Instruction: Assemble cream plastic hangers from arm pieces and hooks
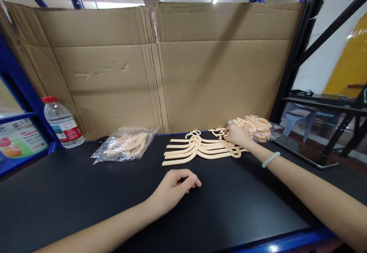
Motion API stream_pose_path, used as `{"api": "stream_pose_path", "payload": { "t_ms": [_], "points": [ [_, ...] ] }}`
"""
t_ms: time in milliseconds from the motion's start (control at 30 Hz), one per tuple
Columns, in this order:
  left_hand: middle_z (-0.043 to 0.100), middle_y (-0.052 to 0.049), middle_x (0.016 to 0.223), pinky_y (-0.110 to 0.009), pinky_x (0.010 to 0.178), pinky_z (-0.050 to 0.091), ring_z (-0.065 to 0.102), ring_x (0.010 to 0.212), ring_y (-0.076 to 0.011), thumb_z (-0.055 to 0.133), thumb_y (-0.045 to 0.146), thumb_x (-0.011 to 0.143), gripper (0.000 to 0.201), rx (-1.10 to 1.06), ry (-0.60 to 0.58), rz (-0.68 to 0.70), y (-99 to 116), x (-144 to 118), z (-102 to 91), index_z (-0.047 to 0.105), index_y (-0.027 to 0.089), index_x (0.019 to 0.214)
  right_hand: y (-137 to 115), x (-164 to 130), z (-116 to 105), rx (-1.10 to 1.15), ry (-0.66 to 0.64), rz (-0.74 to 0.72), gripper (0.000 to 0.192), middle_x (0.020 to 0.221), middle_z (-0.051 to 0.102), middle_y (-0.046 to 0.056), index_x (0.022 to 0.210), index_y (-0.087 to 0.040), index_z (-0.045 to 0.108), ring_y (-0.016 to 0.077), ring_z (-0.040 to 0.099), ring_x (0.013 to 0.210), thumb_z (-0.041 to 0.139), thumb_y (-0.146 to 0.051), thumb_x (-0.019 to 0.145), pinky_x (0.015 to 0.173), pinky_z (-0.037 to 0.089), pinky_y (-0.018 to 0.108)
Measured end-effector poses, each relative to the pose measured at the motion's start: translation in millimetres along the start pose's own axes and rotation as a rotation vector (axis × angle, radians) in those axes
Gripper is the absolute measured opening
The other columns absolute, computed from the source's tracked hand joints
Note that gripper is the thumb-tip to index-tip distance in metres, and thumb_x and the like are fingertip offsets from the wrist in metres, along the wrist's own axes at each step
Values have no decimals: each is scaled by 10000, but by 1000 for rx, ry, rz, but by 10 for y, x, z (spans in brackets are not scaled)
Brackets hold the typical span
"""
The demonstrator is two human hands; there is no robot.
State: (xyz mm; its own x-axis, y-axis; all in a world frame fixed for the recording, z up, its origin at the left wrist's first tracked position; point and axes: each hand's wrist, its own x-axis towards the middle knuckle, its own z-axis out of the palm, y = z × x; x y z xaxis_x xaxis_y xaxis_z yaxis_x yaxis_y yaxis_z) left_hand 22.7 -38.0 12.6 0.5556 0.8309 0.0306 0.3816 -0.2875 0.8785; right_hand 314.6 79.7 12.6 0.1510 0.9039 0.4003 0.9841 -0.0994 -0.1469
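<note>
Several cream plastic hangers [183,155] lie in an overlapping row on the black table, hooks toward the back. At their right end my right hand [236,135] reaches down with fingers closed around part of a cream hanger [217,131]; the fingertips are partly hidden. Close by on its right is a clear plastic bag [259,124] heaped with more cream hangers. My left hand [175,189] rests on the table in front of the row, fingers curled in and thumb against them, with nothing seen in it.
A tied-off clear bag [126,146] of cream pieces lies left of the row. Farther left stands a water bottle [63,124] with a red cap. Cardboard sheets [223,73] wall off the back. A dark flat phone-like slab [305,152] lies at the right edge.
</note>
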Motion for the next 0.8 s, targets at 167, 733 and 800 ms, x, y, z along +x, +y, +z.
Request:
{"api": "stream_pose_path", "payload": {
  "t_ms": [167, 733, 800],
  "points": [
    [679, -74, 813, -259, 665, 454, 600, 799, -192, 472, 347, 841, 315, -6, 1, 7, 2, -4, 3, 698, 138, 776, 36, 1, -140, 97, 104, 37, 196, 800, 735, 63, 808, -207, 727, 263, 649, 870, 592, -208, 666, 783, 404, 367],
    [581, -86, 1143, -256, 592, 515, 623, 769, -154, 686, 308, 772, 287, -369, 126, 208, -20, -45, 31, 639, 214, 1039, -934, -1142, -448, 1620, -980, 103, 212, 652, 652, 14, 779, -151, 569, 44, 505, 440, 712, -202, 633, 418, 339, 163],
    [622, -70, 980, -246, 592, 512, 625, 717, -142, 664, 341, 803, 189, -383, 140, 237, -27, -49, 27, 666, 167, 880, -1005, -1222, -414, 1580, -1054, 59, 199, 710, 674, 36, 774, -151, 553, 53, 538, 452, 693, -261, 685, 414, 351, 162]
  ]
}}
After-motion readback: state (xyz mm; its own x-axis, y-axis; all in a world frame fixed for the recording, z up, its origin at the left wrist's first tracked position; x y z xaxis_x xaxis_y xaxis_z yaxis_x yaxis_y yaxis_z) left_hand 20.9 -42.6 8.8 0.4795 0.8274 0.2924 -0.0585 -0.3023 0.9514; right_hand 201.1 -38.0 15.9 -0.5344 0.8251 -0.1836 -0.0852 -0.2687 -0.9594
